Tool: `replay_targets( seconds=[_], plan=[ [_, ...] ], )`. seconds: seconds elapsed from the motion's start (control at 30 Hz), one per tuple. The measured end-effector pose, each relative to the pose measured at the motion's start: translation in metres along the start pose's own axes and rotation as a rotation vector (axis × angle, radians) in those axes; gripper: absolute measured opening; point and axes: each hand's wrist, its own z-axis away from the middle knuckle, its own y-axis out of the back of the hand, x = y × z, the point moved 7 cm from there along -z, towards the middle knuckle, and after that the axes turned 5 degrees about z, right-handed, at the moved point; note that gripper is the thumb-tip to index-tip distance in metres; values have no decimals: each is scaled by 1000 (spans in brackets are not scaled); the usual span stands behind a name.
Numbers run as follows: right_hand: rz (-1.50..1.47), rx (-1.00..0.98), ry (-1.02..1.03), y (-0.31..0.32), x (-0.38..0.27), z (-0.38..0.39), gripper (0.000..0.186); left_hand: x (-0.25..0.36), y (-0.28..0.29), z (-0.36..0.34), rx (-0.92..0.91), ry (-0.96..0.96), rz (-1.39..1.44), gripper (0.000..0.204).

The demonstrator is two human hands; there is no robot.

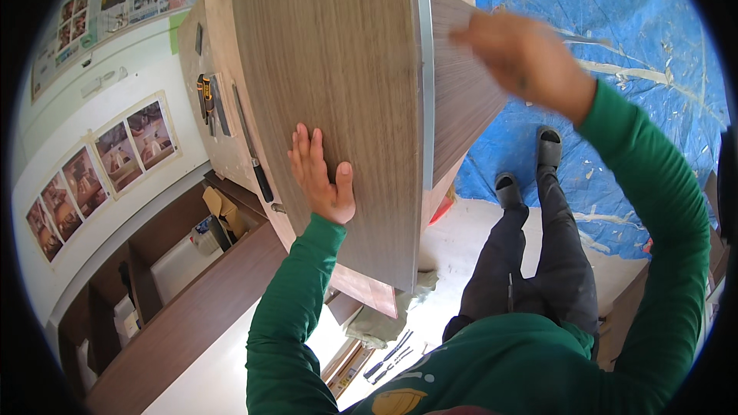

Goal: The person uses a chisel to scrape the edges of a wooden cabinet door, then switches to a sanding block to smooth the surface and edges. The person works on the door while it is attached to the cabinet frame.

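Observation:
My left hand (319, 177) lies with its fingers apart on a grey-brown wood-grain board (330, 46), which rests on a pale plywood worktop (207, 38). A light grey strip (426, 92) runs along the board's right edge. My right hand (523, 61) is motion-blurred over a second wood-grain surface (453, 115) right of that strip; its fingers look bent, and whether they hold anything is unclear. A long tool with a black handle (261, 180) and an orange-black tool (204, 96) lie left of the board.
A white wall (69, 131) with taped photos stands at the left, above dark open compartments (142, 269) holding boxes. Blue tarp (630, 177) covers the floor at the right, where my feet stand in grey slides. Several dark tools (388, 361) lie at the bottom.

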Motion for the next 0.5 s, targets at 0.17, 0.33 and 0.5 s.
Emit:
replay_targets(
  seconds=[0.17, 0.33, 0.5],
  plan=[
    [19, 248, -534, 44, 124, -93, 22, -4, -3, -1, 5, -5, -16, 68],
    [35, 193, -345, 28, 145, -111, 23, -2, 1, 3, 12, 6, -16, 68],
    [-49, 325, -136, -39, 74, -30, 38, 1, -2, -3, -3, -3, -16, 68]
  ],
)
